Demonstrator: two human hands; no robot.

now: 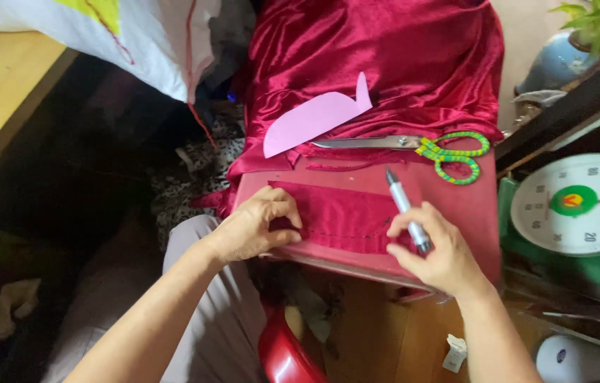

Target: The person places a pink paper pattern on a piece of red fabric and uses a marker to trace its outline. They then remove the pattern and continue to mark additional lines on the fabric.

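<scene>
Marking is the step in hand, by the look of it. The left hand (257,227) lies knuckles-up on a small cut piece of red cloth (346,213), fingers curled and pressing its left end flat onto the red counter (480,213). The right hand (434,252) comes in from the lower right, wrist bent inward, its fingers closed round a grey pen (405,206). The pen stands tilted, its dark tip pointing up and away from the cloth, so nothing is being drawn at this instant.

The cloth piece sits between the two hands at the counter's near edge, spread fairly flat. Just behind it lie scissors (413,144) with green-and-yellow handles, blades pointing left, and a pink paper pattern (314,117) resting on the big heap of red satin (378,50) further back. A round weighing scale (578,206) sits off to the right.

My read: a line can only go down once the pen is turned over so its tip meets the cloth, and the left hand needs to keep the fabric taut and unmoving, since satin like this likely slides easily.
</scene>
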